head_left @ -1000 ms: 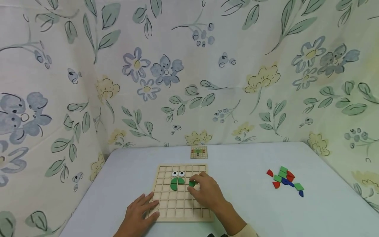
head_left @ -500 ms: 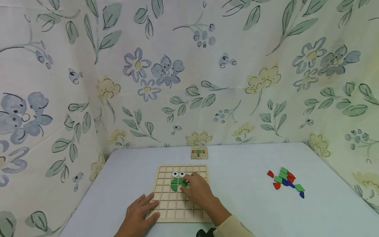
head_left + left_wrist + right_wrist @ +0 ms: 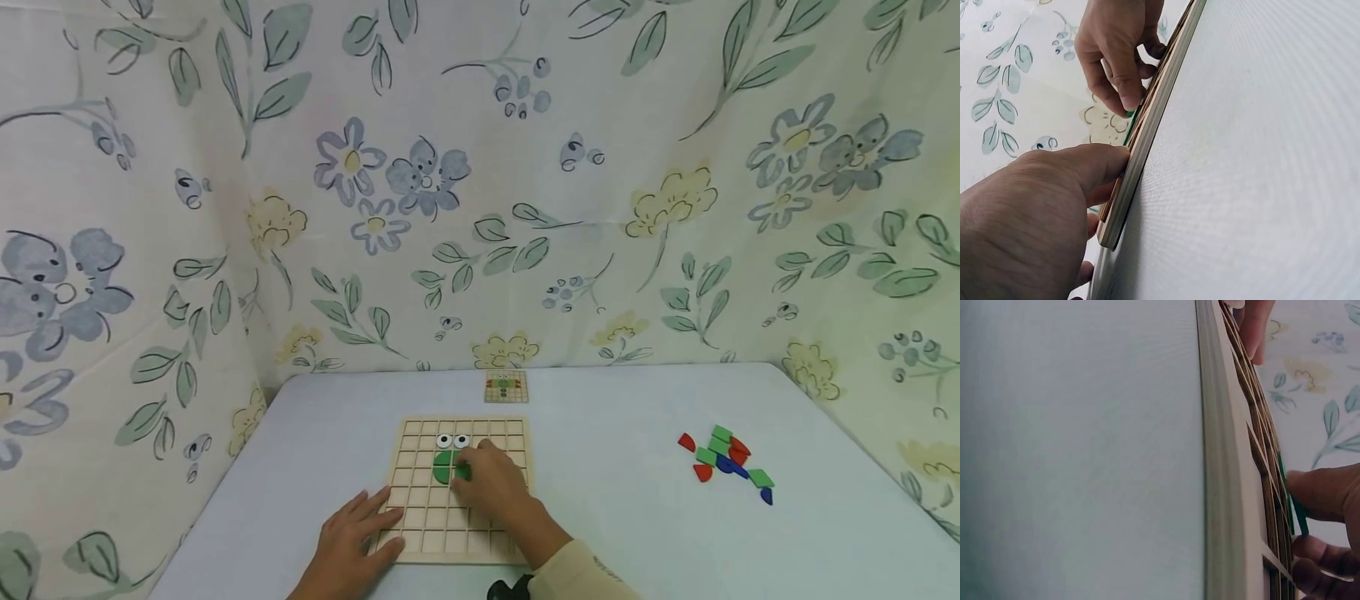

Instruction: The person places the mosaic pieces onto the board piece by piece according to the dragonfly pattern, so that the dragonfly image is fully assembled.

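A wooden grid board (image 3: 446, 518) lies on the table, with two round eye pieces (image 3: 453, 441) and several green quarter-circle pieces (image 3: 442, 474) set in its upper squares. My right hand (image 3: 489, 481) is over the board and pinches another green quarter-circle piece (image 3: 1299, 515) between thumb and fingers, beside the green ones in the grid. In the right wrist view that piece stands slightly tilted at the board's surface. My left hand (image 3: 347, 542) rests on the board's near left edge with fingers spread; its thumb (image 3: 1107, 161) touches the rim in the left wrist view.
To the right lies a loose group of red pieces (image 3: 702, 473), green pieces (image 3: 761, 478) and blue pieces (image 3: 767, 497). A small patterned card (image 3: 506, 387) is at the table's back edge, before a flowered cloth (image 3: 600, 250). A black object (image 3: 510, 588) shows by the right sleeve.
My right hand has moved left across the board with the green quarter-circle piece, from the right squares to beside the placed green pieces. My left hand has stayed put.
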The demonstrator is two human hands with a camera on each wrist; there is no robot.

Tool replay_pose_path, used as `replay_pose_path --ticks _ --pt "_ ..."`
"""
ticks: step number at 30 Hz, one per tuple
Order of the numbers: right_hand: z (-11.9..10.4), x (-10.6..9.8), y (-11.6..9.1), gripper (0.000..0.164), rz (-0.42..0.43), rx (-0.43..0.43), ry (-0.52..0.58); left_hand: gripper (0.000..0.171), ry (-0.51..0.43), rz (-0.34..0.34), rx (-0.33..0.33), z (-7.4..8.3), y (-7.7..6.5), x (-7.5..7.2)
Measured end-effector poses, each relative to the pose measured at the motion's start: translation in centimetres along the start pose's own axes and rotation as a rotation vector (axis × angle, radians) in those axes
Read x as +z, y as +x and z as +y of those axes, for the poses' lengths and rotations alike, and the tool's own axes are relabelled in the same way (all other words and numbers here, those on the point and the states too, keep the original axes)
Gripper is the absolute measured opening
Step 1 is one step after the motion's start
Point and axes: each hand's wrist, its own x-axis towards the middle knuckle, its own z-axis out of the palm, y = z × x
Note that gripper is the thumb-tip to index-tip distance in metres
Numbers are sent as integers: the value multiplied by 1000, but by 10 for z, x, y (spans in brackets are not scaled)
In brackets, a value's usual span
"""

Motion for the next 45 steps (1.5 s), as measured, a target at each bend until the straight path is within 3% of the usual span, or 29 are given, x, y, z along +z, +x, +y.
replay_pose_path --ticks 6,15,23,31,45 --pt "1 0 0 23 -9 8 -5 41 -6 2 -3 0 0 1" --pt "1 -4 -5 21 -5 -63 50 41 -10 -3 -12 0 -1 -1" --pt "-2 -2 -3 15 -4 -11 50 42 -5 1 -6 -1 -1 -1" --pt "1 3 -1 10 54 -18 13 41 -10 7 -1 0 0 0" --pt "4 0 -7 2 132 -55 98 39 -9 30 21 3 -1 -2"
